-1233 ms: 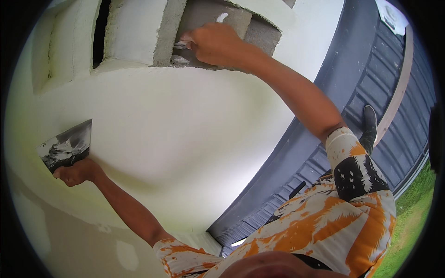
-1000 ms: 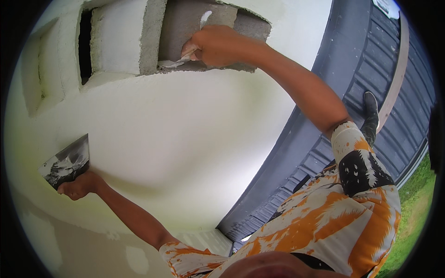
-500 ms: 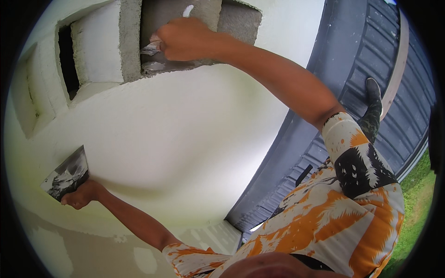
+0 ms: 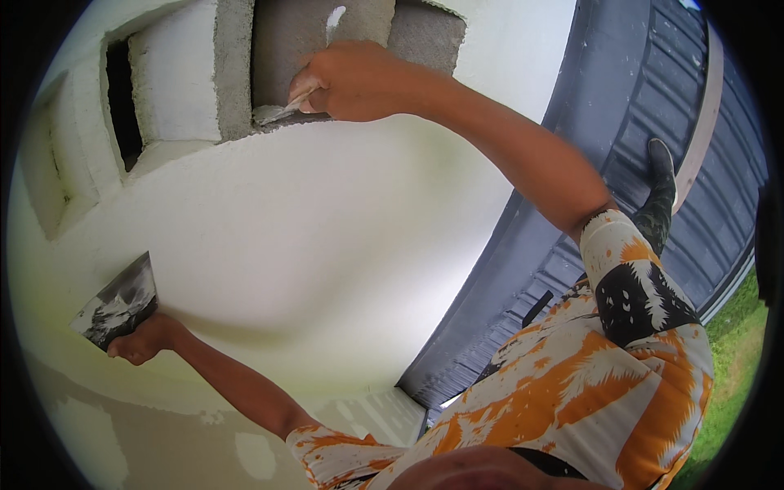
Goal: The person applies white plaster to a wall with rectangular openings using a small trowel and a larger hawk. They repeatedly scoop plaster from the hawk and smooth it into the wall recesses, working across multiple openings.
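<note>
My left hand (image 4: 145, 338) is closed round the handle of a wide putty knife (image 4: 135, 287), whose blade carries grey-white filler. It is held out low at the left, in front of the white wall (image 4: 269, 212). Up at the wall opening, my right hand (image 4: 359, 80) grips a small putty knife (image 4: 287, 109) smeared with filler. Its blade lies at the lower edge of a rough grey recess (image 4: 282, 41), near that recess's left corner. Most of the small knife's handle is hidden by my fingers. A white dab of filler (image 4: 334, 20) marks the recess's back, just above my right hand.
Left of the recess are a rough grey upright (image 4: 233, 73), a white block face (image 4: 175, 86) and a narrow dark slot (image 4: 122, 106). Ribbed dark metal roofing (image 4: 645, 106) runs down the right, crossed by a pale plank (image 4: 704, 114). My boot (image 4: 660, 167) rests beside the plank.
My right hand has moved slightly right and downward, bringing the small putty knife's blade down onto the recess's lower edge. The left hand and the wide putty knife have barely moved.
</note>
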A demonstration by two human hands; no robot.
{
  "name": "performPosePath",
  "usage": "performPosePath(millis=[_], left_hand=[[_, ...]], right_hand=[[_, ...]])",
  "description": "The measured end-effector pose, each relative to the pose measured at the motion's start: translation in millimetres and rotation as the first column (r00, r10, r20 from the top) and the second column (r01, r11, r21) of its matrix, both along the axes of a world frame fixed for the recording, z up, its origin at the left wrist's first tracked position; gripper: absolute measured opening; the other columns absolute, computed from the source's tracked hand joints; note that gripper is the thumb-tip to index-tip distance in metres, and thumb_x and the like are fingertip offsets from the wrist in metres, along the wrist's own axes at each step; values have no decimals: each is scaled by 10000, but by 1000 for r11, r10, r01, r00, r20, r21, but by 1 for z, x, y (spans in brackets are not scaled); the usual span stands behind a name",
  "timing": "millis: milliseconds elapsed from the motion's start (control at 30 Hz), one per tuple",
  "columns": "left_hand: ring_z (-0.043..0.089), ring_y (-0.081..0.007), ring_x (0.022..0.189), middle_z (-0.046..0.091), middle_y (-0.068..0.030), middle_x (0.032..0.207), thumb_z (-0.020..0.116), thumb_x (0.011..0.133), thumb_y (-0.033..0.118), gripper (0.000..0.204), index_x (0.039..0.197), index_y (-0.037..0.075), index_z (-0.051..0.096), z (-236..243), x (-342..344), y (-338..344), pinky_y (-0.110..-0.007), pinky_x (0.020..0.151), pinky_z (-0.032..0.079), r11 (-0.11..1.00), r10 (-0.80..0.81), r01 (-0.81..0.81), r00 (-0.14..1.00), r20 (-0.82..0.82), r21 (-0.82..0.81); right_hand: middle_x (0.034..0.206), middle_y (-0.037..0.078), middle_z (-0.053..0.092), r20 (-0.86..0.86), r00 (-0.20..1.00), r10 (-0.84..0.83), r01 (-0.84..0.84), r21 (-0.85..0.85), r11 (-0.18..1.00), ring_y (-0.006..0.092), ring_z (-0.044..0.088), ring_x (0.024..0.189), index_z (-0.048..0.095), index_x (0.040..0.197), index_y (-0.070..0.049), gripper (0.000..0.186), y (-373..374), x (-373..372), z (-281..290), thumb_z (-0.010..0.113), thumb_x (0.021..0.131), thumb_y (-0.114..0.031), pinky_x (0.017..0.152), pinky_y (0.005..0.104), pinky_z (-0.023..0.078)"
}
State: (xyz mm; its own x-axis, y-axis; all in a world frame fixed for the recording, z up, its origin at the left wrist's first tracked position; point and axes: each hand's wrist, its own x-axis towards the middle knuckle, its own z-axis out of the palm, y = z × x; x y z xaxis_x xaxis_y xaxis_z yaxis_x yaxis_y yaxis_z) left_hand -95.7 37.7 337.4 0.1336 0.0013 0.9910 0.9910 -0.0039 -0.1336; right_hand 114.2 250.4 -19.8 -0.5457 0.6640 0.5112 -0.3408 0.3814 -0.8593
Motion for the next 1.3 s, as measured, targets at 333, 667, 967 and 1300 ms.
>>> performPosePath(millis=[333, 667, 967, 1300], left_hand=[[422, -174, 703, 438, -31, 736, 519, 992, 434, 543, 624, 84, 328, -13, 14, 14, -357, 682, 474, 1000, -16, 16, 1000, 2, 22], [500, -194, 779, 531, -102, 848, 504, 999, 460, 565, 695, -15, 470, -11, 14, 10, -365, 768, 516, 998, -64, 64, 998, 3, -17], [448, -178, 754, 475, -65, 831, 485, 981, 361, 450, 683, 30, 420, -26, 26, 14, -341, 742, 489, 999, -52, 52, 998, -20, -5], [455, -156, 773, 484, -37, 844, 518, 960, 314, 390, 699, 33, 446, -15, 8, 16, -323, 734, 498, 991, -131, 128, 990, -58, -48]], right_hand=[[967, 38, 655, -215, 955, -205, 190, -89, 978, 244, 612, 1026, 746, 1113, -186, 270, -23, -33, -26, 550, 928, -178, 850, 384, 498], [973, 89, 729, 93, 953, -290, 290, 12, 957, 277, 683, 896, 756, 1046, -194, 301, 6, -7, -3, 528, 878, -91, 767, 413, 537], [1098, 85, 706, -1, 997, 73, -72, 52, 996, 274, 631, 1073, 721, 1149, -148, 272, 22, -9, -16, 575, 924, -194, 884, 402, 506], [1073, 85, 720, 120, 991, -64, 60, 36, 998, 278, 649, 1031, 714, 1150, -130, 264, 19, -18, 1, 553, 953, -203, 880, 401, 513]])
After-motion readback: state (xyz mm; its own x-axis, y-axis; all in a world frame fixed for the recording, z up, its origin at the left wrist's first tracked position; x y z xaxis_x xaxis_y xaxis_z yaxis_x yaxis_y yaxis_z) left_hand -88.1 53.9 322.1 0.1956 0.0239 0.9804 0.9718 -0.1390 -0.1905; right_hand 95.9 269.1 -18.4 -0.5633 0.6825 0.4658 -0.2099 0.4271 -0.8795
